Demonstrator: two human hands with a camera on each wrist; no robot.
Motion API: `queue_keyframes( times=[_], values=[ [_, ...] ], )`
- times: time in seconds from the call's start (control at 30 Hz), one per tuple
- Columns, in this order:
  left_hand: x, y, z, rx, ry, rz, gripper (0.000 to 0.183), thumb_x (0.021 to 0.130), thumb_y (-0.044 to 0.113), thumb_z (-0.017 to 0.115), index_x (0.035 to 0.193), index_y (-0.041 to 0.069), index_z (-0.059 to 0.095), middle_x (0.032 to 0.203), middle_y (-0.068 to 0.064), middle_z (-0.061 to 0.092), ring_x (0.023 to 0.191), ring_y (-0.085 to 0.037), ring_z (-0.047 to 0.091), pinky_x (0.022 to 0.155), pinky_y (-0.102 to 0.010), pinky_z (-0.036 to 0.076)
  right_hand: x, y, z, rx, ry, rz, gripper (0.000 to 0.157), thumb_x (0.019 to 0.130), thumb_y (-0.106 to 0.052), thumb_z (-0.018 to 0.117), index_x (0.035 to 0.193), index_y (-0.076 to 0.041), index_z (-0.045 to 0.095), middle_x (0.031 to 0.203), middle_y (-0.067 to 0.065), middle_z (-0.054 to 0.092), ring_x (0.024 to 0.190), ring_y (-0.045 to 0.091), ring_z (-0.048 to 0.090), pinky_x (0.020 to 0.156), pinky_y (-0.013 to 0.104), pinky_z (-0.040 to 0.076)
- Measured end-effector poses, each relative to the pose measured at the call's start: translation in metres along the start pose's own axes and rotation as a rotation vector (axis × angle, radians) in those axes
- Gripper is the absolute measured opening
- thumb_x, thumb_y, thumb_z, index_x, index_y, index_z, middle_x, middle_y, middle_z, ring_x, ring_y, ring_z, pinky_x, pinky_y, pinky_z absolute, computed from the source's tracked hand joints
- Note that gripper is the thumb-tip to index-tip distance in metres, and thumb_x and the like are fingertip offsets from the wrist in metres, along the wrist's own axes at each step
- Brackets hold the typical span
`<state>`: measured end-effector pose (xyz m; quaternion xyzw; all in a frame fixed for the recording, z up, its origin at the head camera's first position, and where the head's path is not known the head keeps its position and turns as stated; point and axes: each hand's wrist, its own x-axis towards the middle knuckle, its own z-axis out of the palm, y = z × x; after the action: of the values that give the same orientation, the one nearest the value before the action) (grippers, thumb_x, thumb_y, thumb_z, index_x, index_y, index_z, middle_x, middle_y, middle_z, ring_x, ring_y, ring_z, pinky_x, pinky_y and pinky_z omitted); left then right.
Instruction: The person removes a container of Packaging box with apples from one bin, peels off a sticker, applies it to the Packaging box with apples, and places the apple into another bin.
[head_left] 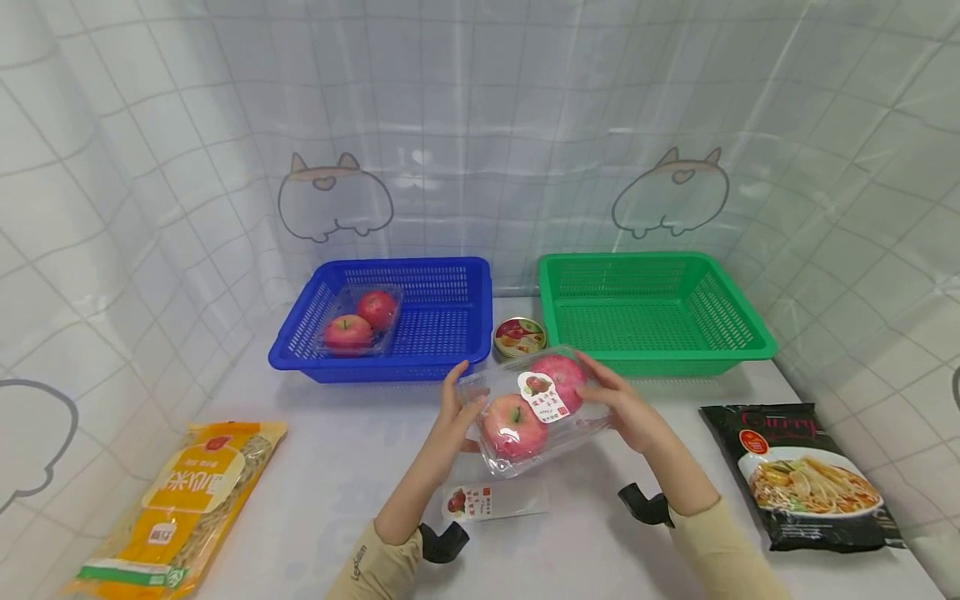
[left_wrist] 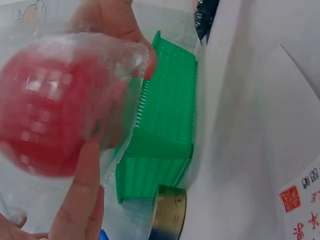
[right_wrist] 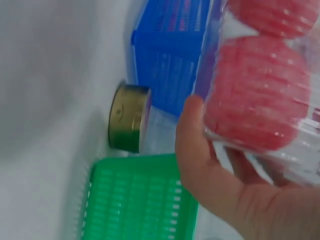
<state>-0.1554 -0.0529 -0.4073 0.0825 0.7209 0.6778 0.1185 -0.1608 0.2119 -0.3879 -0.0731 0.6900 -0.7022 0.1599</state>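
Observation:
Both hands hold a clear plastic box of apples (head_left: 515, 427) tilted above the middle of the table. Two red apples and a white label with red print show through its lid. My left hand (head_left: 452, 417) grips the box's left end, fingers spread along its side. At the other end my right hand (head_left: 626, 408) grips the box, with its thumb and fingers around the edge in the right wrist view. Below the box a flat label strip (head_left: 498, 500) with the same apple print lies on the table. A round tin (head_left: 520, 337) stands just behind the box.
At the back left, a blue basket (head_left: 450, 367) holds another box of two apples (head_left: 349, 333). A green basket (head_left: 660, 367) stands at the back right. A yellow pasta bag (head_left: 187, 500) lies left, a black noodle packet (head_left: 806, 483) right. White tiled-pattern curtain surrounds the table.

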Motion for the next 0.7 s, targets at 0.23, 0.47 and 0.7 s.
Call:
queue_keyframes(
  times=[0.23, 0.47, 0.7],
  values=[
    [-0.001, 0.001, -0.003, -0.038, -0.106, 0.0, 0.061, 0.093, 0.038, 0.04, 0.145, 0.03, 0.009, 0.132, -0.024, 0.043, 0.1, -0.037, 0.057, 0.068, -0.045, 0.054, 0.005, -0.008, -0.016, 0.031, -0.128, 0.015, 0.069, 0.087, -0.015, 0.055, 0.147, -0.011, 0.021, 0.149, 0.017, 0.017, 0.112, 0.02, 0.042, 0.08, 0.039, 0.05],
    [-0.002, 0.002, -0.003, -0.083, -0.278, -0.027, 0.069, 0.088, 0.037, 0.042, 0.146, 0.032, 0.004, 0.13, -0.025, 0.035, 0.1, -0.035, 0.053, 0.071, -0.052, 0.052, 0.01, -0.015, -0.028, 0.012, -0.297, 0.032, 0.063, 0.09, -0.012, 0.051, 0.147, -0.015, 0.024, 0.145, 0.014, 0.024, 0.112, 0.021, 0.048, 0.088, 0.046, 0.046],
    [-0.004, 0.003, -0.003, -0.066, -0.398, -0.046, 0.07, 0.086, 0.034, 0.042, 0.147, 0.035, 0.007, 0.14, -0.022, 0.022, 0.115, -0.041, 0.041, 0.074, -0.052, 0.051, 0.017, -0.015, -0.035, -0.02, -0.421, 0.021, 0.061, 0.091, -0.011, 0.05, 0.147, -0.016, 0.026, 0.146, 0.012, 0.024, 0.114, 0.02, 0.048, 0.091, 0.042, 0.046]
  ],
)
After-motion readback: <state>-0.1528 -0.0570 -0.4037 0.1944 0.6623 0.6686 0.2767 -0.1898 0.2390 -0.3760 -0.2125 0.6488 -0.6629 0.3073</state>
